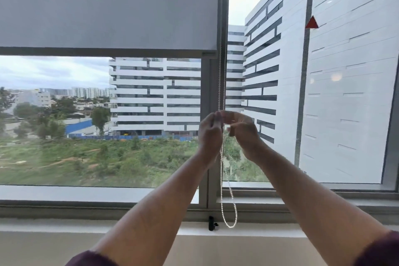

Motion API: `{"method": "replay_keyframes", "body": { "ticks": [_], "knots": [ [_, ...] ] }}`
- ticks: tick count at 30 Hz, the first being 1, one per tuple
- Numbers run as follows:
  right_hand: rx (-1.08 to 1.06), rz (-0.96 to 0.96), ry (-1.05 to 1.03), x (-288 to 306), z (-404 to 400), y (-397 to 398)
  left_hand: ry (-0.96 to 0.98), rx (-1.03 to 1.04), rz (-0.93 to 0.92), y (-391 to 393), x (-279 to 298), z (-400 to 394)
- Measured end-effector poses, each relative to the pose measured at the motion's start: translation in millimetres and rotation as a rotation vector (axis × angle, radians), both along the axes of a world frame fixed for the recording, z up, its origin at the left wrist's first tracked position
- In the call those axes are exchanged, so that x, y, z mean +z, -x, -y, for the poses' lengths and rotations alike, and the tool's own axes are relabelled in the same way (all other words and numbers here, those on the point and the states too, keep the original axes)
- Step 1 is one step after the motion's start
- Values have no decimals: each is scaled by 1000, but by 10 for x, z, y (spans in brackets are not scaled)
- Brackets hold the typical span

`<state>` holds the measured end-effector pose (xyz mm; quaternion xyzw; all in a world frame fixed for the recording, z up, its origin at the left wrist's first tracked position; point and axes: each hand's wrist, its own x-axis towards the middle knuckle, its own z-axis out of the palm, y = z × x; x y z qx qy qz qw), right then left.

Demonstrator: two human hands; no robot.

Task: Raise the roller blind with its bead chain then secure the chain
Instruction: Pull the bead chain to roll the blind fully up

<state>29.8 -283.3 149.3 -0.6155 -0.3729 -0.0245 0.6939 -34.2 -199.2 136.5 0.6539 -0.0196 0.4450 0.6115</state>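
Head view: two hands, left grip [209, 130] and right grip [243, 128], pinch one bead chain [221, 84].

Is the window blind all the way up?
No, partly up. The blind covers the top of the window; its bottom bar hangs above open glass.

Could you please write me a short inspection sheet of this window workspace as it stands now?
Surface: pale window sill, bare where visible.
Job's things: grey roller blind partly raised, bottom bar above mid-window; white bead chain hangs in a loop, its end near a small black chain clip on the sill, not hooked in.
Clutter: nothing seen.
Grippers: left hand and right hand both closed on the chain at the frame post.
Cables: nothing seen besides the chain.
Surroundings: white buildings, greenery outside; red triangle sticker on the glass.
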Motion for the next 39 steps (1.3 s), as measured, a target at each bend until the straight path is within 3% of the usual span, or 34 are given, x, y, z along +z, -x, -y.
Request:
{"method": "replay_keyframes", "body": {
  "ticks": [6,12,19,25,29,33,39],
  "knots": [
    [190,-62,-239,1042,-116,257,-5,-10,-29,-69,0,96],
    [-75,-37,-298,1592,-176,358,-117,-14,-17,-98,8,129],
    [-119,77,-309,1514,-141,349,-236,-53,-116,4,263,-98],
    [-125,161,-312,1498,-115,401,-172,103,-27,223,1031,-140],
    [-15,214,-328,1344,-141,505,-113,30,26,337,1564,-23],
    [-76,238,-302,1110,-174,536,-133,-57,-2,403,1889,115],
    [-90,298,-236,737,-144,467,51,-209,13,497,2171,299]
  ]
}}
